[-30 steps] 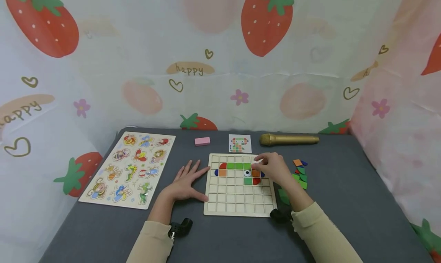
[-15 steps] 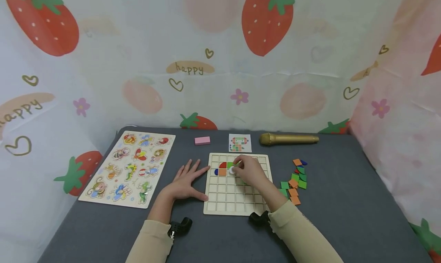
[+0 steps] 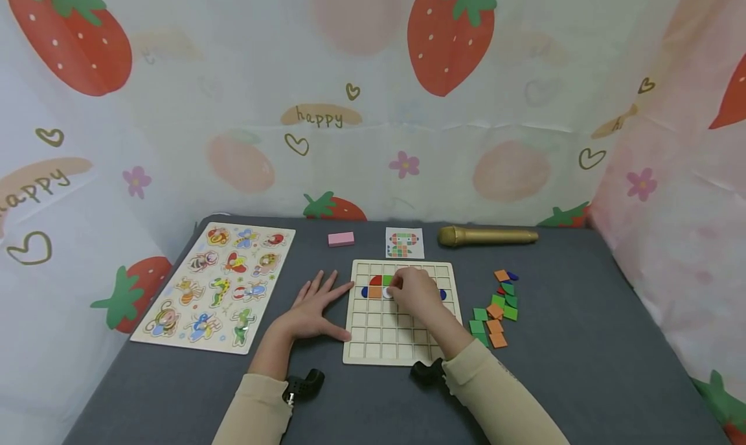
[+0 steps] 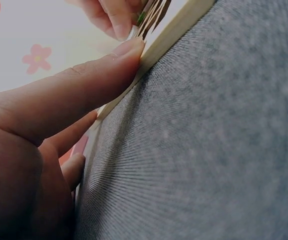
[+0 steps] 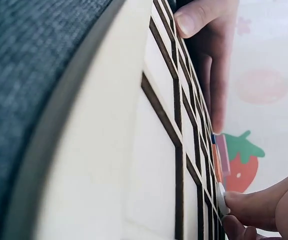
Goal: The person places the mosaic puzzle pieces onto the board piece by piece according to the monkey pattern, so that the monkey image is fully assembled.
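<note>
A wooden grid board (image 3: 373, 336) lies on the table between my hands. My left hand (image 3: 309, 317) rests at its left side, fingers spread, the thumb (image 4: 99, 75) and index fingertip touching the edge. My right hand (image 3: 418, 295) pinches a round white piece (image 5: 222, 199) at a cell in the second row. Left of that piece are an orange square (image 3: 375, 292) and a blue rounded tile (image 3: 364, 292). Above them sit a red rounded tile (image 3: 375, 280) and a green square (image 3: 387, 280). The right hand covers the tiles farther right, except a blue one (image 3: 443, 295).
Loose green, orange and blue tiles (image 3: 495, 311) lie right of the board. Behind it are a pattern card (image 3: 405, 243), a pink block (image 3: 340, 239) and a gold microphone (image 3: 488, 236). An insect picture board (image 3: 215, 286) lies at the left.
My right hand has moved left across the board from its right part, carrying the round white piece, and has lowered it to the cell beside the orange square. The left hand stays put.
</note>
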A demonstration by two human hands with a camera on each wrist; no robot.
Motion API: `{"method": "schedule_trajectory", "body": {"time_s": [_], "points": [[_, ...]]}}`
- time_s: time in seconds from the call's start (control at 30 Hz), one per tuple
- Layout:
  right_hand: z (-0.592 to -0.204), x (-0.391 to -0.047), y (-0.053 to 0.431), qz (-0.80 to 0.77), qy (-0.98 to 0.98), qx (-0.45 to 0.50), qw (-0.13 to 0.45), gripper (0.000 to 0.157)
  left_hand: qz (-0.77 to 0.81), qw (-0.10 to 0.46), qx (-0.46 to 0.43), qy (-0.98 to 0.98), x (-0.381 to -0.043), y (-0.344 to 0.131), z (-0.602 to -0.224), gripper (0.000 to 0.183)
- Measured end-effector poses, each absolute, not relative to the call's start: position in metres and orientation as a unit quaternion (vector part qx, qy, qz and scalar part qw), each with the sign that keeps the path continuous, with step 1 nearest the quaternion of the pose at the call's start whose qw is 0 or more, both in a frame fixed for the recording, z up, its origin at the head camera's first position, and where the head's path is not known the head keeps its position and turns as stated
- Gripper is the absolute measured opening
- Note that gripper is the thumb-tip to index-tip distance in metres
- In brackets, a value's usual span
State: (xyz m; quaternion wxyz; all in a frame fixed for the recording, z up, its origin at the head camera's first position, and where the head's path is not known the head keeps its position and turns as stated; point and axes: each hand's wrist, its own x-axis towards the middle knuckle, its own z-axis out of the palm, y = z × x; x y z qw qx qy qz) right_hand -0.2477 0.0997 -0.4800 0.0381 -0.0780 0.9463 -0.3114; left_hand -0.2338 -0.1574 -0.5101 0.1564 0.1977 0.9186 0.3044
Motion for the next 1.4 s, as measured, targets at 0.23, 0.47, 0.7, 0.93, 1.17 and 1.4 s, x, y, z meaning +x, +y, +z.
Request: {"method": "schedule_trajectory", "body": {"time_s": [0.23,0.47,0.7,0.93,1.17,1.4], "points": [[-0.479,-0.246,0.102,-0.303,0.949,-0.077,0.037,0.008,0.301,0.155,0.2,0.92,-0.234,-0.157,-0.509,0.106],[-0.474,-0.238,0.109,-0.3,0.95,-0.079,0.035,0.008,0.305,0.156,0.199,0.918,-0.233,-0.157,-0.507,0.107],[-0.474,-0.224,0.116,-0.319,0.943,-0.089,0.034,0.008,0.302,0.157,0.193,0.92,-0.234,-0.157,-0.509,0.108],[-0.476,-0.211,0.134,-0.342,0.937,-0.077,0.012,0.012,0.303,0.161,0.189,0.92,-0.234,-0.157,-0.509,0.109],[-0.478,-0.204,0.162,-0.337,0.939,-0.06,-0.003,0.014,0.301,0.159,0.19,0.921,-0.236,-0.157,-0.51,0.109],[-0.48,-0.2,0.2,-0.339,0.94,-0.041,-0.001,0.017,0.305,0.16,0.192,0.919,-0.236,-0.156,-0.511,0.109]]}}
